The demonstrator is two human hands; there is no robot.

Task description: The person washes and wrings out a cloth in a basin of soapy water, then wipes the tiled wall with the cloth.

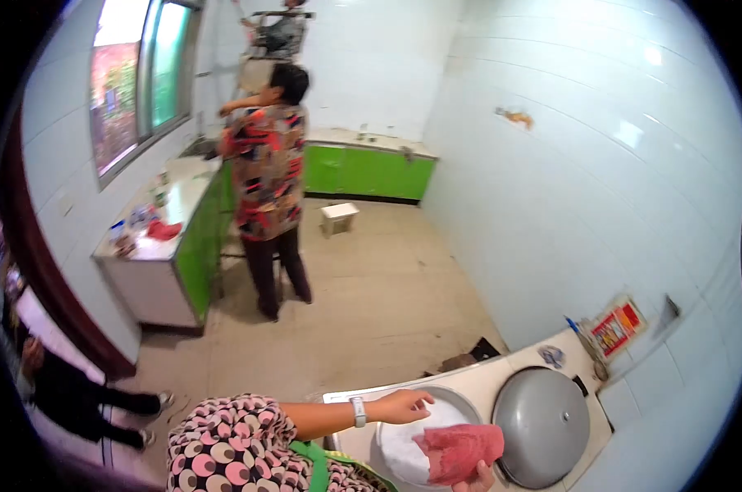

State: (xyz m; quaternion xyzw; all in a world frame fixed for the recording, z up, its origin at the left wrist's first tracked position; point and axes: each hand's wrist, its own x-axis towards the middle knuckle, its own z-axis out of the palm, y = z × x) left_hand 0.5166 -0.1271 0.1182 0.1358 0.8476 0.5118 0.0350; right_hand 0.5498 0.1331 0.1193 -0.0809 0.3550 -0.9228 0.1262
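My left hand (404, 407) reaches over a round pan (397, 459) with a whitish inside; its fingers are apart and slightly curled, holding nothing. A red cloth (461, 451) hangs over the pan's right side. At the cloth's lower edge, near the bottom of the view, my right hand (479, 480) grips it. Just right of the cloth, a grey domed lid (543, 426) with a small knob lies on the light counter (502, 373).
A person in a patterned shirt (268, 172) stands by the left counter (141, 250); another person (281, 37) is higher up behind. A third person (68, 394) is at the lower left. A white stool (339, 213) stands on the floor. Green cabinets (367, 172) line the back.
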